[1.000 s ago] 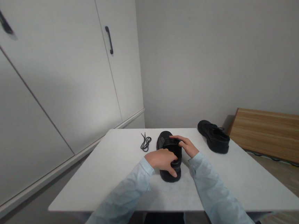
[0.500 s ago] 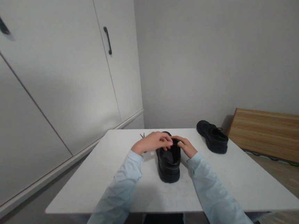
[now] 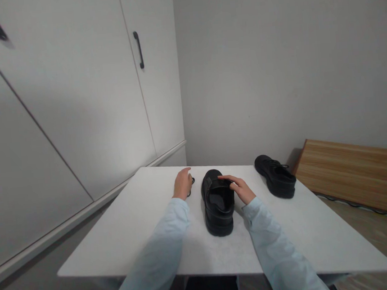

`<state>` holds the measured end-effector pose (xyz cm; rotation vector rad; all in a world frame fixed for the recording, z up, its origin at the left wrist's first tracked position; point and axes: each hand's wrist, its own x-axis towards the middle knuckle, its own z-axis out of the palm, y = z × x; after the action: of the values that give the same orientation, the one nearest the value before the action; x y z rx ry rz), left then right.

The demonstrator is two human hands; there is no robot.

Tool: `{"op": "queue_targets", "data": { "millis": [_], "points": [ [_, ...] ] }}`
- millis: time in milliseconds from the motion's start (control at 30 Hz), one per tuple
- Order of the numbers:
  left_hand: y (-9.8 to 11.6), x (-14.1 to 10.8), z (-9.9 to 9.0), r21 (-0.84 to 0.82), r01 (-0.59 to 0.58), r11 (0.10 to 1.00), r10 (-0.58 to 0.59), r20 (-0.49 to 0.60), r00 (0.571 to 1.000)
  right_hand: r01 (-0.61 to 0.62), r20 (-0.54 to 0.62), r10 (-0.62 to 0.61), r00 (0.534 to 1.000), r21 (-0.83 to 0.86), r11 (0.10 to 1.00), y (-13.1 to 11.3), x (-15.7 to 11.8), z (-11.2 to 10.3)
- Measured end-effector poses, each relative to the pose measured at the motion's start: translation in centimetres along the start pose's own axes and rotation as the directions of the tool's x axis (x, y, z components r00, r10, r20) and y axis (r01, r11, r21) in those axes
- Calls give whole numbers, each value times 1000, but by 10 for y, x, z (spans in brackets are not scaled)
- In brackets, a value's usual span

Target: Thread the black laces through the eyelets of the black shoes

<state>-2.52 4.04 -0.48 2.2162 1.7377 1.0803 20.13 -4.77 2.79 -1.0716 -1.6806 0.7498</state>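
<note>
A black shoe [image 3: 219,219] stands on the white table [image 3: 136,231], its heel toward me and its opening facing up. No lace shows threaded across its front. My right hand [image 3: 238,187] grips the right edge of the shoe's upper, fingers reaching over the tongue area. To the left of the shoe, my left hand [image 3: 182,184] is at a thin black lace [image 3: 191,181] lying on the table, fingers curled down over it and partly hidden. A second black shoe [image 3: 277,178], laced, rests at the table's back right.
White cabinet doors [image 3: 73,83] with dark handles rise on the left. A plain wall [image 3: 274,65] is behind the table. A wooden board or bench [image 3: 355,171] stands beyond the right edge, with a cable along the floor below it.
My left hand has moved left, away from the shoe's tongue, down to the lace on the table. My right hand has stayed on the shoe.
</note>
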Motion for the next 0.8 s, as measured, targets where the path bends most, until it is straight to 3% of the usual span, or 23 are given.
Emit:
{"op": "queue_targets", "data": {
  "millis": [100, 267, 533, 800],
  "points": [
    [-7, -7, 9, 171, 5, 985, -23, 100, 995, 1, 0, -1, 1000, -6, 1000, 0, 0, 0],
    [-5, -14, 10, 301, -12, 954, -47, 187, 981, 0, -14, -1, 1000, -10, 1000, 0, -1, 2],
    [1, -15, -5, 449, 35, 893, -82, 86, 993, 9, -39, -10, 999, -34, 999, 0, -2, 3],
    [-4, -14, -12, 418, 86, 904, -122, 60, 991, 17, -94, -34, 995, -176, 984, -8, -3, 16]
  ]
}}
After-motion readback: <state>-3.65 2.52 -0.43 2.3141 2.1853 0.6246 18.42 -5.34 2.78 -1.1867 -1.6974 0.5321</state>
